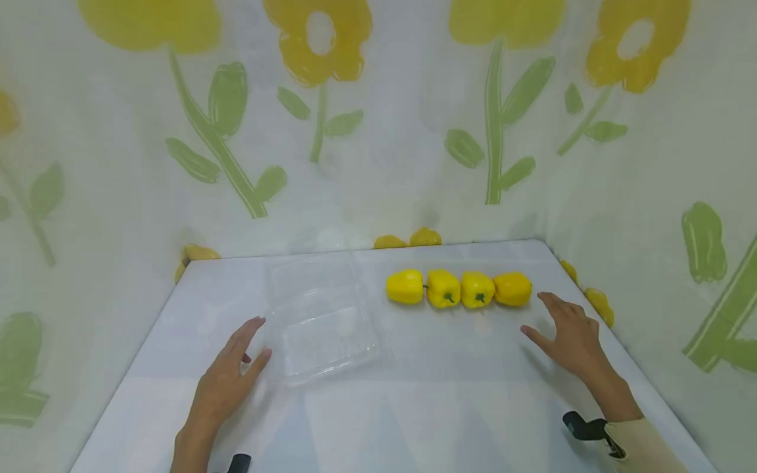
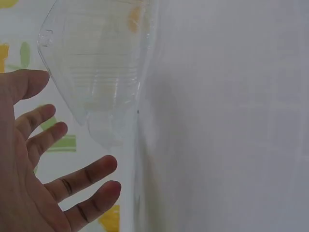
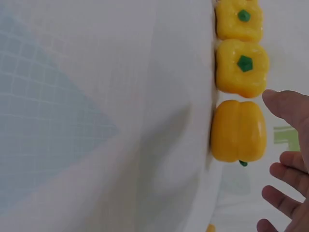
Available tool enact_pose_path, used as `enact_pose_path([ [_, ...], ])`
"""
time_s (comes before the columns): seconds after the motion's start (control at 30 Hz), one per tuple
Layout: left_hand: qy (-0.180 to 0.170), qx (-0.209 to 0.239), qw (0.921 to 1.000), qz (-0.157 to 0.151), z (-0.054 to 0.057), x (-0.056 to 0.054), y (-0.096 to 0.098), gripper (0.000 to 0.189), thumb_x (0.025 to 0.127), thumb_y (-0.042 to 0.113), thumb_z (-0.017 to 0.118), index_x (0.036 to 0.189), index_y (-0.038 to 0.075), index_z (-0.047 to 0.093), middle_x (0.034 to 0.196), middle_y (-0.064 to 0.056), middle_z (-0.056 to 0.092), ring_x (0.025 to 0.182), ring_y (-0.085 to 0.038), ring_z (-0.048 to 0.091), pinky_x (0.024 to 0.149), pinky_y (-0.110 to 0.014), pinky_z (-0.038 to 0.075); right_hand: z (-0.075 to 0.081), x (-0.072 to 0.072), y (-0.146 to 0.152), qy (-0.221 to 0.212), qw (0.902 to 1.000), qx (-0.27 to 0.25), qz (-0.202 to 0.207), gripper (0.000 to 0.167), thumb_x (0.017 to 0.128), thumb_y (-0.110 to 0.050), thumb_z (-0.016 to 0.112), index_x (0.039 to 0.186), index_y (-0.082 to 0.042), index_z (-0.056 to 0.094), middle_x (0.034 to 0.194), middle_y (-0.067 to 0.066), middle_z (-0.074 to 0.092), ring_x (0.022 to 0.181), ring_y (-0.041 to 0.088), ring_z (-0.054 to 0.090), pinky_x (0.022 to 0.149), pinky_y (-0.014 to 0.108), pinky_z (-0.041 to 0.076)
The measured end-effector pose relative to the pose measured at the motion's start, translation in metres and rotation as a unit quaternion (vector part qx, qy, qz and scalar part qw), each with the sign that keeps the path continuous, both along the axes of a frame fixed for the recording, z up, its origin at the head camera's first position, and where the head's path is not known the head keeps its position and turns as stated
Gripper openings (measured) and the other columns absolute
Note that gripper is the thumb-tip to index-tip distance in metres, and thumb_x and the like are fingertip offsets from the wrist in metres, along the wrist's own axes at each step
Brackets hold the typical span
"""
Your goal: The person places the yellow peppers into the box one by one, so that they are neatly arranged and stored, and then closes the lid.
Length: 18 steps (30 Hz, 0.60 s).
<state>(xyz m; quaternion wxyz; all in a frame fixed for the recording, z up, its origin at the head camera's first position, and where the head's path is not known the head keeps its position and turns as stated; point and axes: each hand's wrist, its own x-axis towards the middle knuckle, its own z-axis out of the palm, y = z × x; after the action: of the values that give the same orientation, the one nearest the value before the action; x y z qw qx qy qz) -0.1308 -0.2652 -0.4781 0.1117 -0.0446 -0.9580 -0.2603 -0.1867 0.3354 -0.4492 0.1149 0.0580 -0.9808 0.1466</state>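
Several yellow bell peppers (image 1: 443, 288) with green stems lie in a row toward the back of the table. Just right of the rightmost bell pepper (image 3: 238, 131) is my right hand (image 1: 572, 335), its fingers spread and holding nothing. On the left side an opened clear plastic clamshell box (image 1: 330, 341) lies with its lid (image 1: 310, 276) folded back toward the wall. My left hand (image 1: 225, 384) is beside the box's left edge, fingers apart and holding nothing. In the left wrist view, the thumb appears near the clear box (image 2: 104, 58); contact cannot be made out.
The white table (image 1: 449, 407) has a faint pale-blue pattern. Walls covered in a flower print (image 1: 390, 164) rise behind it and on both sides. A black strap device (image 1: 585, 427) sits at my right wrist, by a beige sleeve (image 1: 644, 447).
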Motion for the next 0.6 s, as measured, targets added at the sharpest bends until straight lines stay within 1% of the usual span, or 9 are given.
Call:
enact_pose_path([
  [0.17,-0.008,0.005,0.9999,0.004,-0.003,0.001,-0.001,0.06,0.102,0.044,0.055,0.156,0.029,0.034,0.158,-0.003,0.037,0.097,-0.022,0.06,0.061,-0.035,0.044,-0.005,-0.012,0.005,-0.009,0.9998,-0.02,-0.002,0.083,0.091,-0.046,0.071,0.149,0.002,0.036,0.149,0.032,0.037,0.128,0.056,0.029,0.088,0.076,0.025],
  [0.3,-0.014,0.016,0.9998,-0.003,-0.005,0.002,0.0,0.056,0.103,0.042,0.054,0.154,0.026,0.04,0.158,-0.002,0.039,0.1,-0.022,0.06,0.065,-0.036,0.048,-0.006,-0.024,0.008,-0.014,0.9995,-0.029,-0.002,0.083,0.091,-0.048,0.07,0.15,0.0,0.035,0.149,0.032,0.035,0.128,0.056,0.027,0.089,0.076,0.024],
  [0.4,-0.008,0.015,0.9998,-0.008,-0.007,0.003,0.002,0.054,0.103,0.04,0.055,0.153,0.022,0.043,0.158,-0.002,0.039,0.103,-0.024,0.061,0.067,-0.037,0.05,-0.006,-0.034,0.01,-0.018,0.9993,-0.034,-0.002,0.083,0.091,-0.045,0.071,0.15,0.0,0.034,0.15,0.033,0.034,0.128,0.056,0.026,0.089,0.075,0.024],
  [0.6,0.004,0.004,0.9999,-0.01,-0.009,0.002,0.001,0.054,0.103,0.038,0.056,0.153,0.022,0.042,0.158,-0.002,0.039,0.103,-0.025,0.061,0.067,-0.037,0.05,-0.005,-0.05,0.01,-0.037,0.9986,-0.036,0.007,0.086,0.089,-0.041,0.074,0.153,-0.002,0.03,0.153,0.031,0.03,0.13,0.057,0.023,0.091,0.075,0.022],
])
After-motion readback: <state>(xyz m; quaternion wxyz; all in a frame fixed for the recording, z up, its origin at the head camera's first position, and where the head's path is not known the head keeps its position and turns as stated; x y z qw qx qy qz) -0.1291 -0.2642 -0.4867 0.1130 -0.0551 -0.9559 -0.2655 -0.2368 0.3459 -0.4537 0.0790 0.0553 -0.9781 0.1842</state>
